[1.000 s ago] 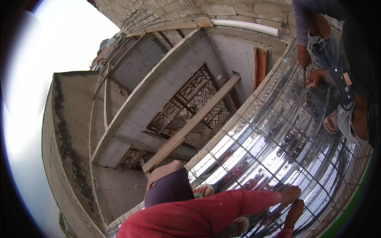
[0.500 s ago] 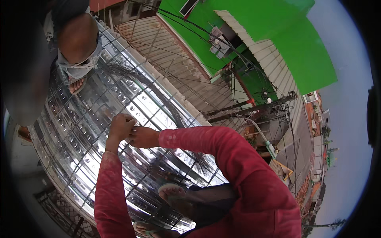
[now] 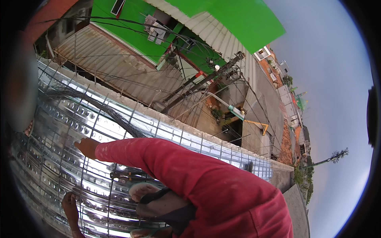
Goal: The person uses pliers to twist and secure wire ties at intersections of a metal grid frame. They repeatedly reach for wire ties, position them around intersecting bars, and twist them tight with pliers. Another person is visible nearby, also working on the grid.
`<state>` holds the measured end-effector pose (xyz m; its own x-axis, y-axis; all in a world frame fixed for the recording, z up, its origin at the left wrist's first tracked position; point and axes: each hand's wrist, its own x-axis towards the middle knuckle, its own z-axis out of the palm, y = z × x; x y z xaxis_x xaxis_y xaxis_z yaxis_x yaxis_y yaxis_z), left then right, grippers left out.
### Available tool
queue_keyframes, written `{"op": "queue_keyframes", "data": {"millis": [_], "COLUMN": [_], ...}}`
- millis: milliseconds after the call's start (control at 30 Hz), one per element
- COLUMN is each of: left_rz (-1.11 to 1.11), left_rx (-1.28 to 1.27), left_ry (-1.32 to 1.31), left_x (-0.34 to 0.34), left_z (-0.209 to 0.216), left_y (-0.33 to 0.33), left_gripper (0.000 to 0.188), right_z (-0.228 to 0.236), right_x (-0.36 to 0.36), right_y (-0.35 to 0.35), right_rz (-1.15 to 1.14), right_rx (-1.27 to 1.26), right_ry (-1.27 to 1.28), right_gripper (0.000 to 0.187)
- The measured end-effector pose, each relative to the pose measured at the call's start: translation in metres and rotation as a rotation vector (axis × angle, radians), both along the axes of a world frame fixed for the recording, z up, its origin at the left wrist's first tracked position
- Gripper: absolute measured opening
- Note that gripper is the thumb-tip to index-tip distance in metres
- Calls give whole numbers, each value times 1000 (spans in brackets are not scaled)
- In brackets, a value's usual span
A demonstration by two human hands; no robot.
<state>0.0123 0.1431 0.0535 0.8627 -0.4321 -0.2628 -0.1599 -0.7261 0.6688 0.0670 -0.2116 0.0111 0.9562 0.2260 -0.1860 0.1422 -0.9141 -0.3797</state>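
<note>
My right hand (image 3: 87,147), in a long red sleeve, is stretched leftward over a grid of thin steel bars (image 3: 84,164). Its fingers are bent and closed near a bar; anything in them is too small to make out. Lower down, my left hand (image 3: 70,203) is in shadow, fingertips pinched together above the mesh, what they hold unclear. Under the grid lies shiny ribbed metal decking (image 3: 99,198) with raised dimples. A long bundle of dark tie wire (image 3: 109,113) rests across the bars. Beside my foot lies a plier-like tool (image 3: 126,175) with dark handles.
My sandalled foot (image 3: 143,191) stands on the decking. A rough concrete edge (image 3: 158,115) borders the mesh, with bar ends jutting past it. Beyond and below are a corrugated roof (image 3: 107,63), a utility pole with tangled cables (image 3: 206,81) and a green building (image 3: 131,35). Another person's foot shows at far left.
My hands, close together before, are now apart, the left one lower. The view has swung rightward, so the other person's leg has mostly slipped out at the left.
</note>
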Motion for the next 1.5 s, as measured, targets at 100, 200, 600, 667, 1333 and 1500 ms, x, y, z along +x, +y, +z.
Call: {"op": "queue_keyframes", "data": {"millis": [100,200,600,667,1333,1500], "left_rz": [143,113,-279,-65,-199,-199], "left_rx": [-6,-20,343,209,114,38], "left_ry": [164,75,-395,-153,8,23], "left_x": [-40,-78,-117,-127,-126,-123], "left_z": [-12,-2,-31,-22,-29,-61], "left_y": [55,76,132,119,94,111], "left_gripper": [16,17,12,12,28,21], "right_z": [21,19,37,34,21,-11], "right_x": [-3,7,12,19,-169,-233], "right_y": [-10,-18,3,0,-18,-64], "right_rz": [278,430,226,2,21,-30], "right_rx": [-134,-187,-213,-72,58,154], "right_ry": [-74,-68,18,247,-449,-237], "right_gripper": [24,18,21,22,37,41]}}
